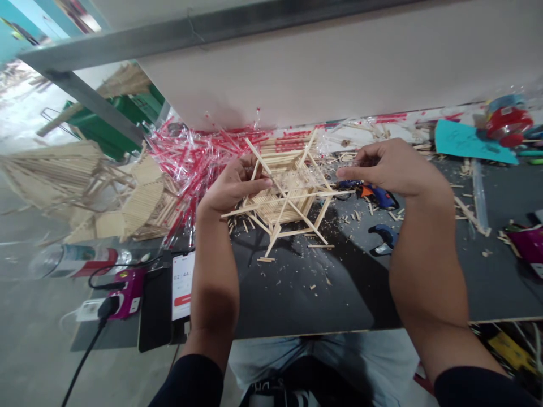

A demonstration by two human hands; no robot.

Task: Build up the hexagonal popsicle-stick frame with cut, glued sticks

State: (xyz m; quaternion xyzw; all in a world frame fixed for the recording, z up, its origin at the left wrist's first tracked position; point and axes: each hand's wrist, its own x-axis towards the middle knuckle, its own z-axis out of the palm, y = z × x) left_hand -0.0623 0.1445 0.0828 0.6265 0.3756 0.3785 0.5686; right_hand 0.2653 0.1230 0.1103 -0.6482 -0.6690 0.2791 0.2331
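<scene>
A six-sided frame of thin wooden sticks (pixel 288 198) stands on the dark table, with crossing sticks on top that meet in the middle. My left hand (pixel 240 183) is closed on its left side, thumb on a stick and fingers partly hidden behind. To the right of the frame, my right hand (pixel 382 167) is raised with thumb and fingers pinched together. Something thin and clear seems to be at its fingertips, too faint to name. Below that hand lies a blue tool with an orange part (pixel 379 195), seemingly a glue gun.
Red-and-clear plastic wrappers (pixel 186 164) are heaped behind on the left. Fan-shaped stick pieces (pixel 144 203), a plastic bottle (pixel 80 260), a purple power strip (pixel 127 291) and a phone (pixel 182 288) are at left. A turquoise paper (pixel 473 141) lies at right. Stick scraps litter the table (pixel 305 305).
</scene>
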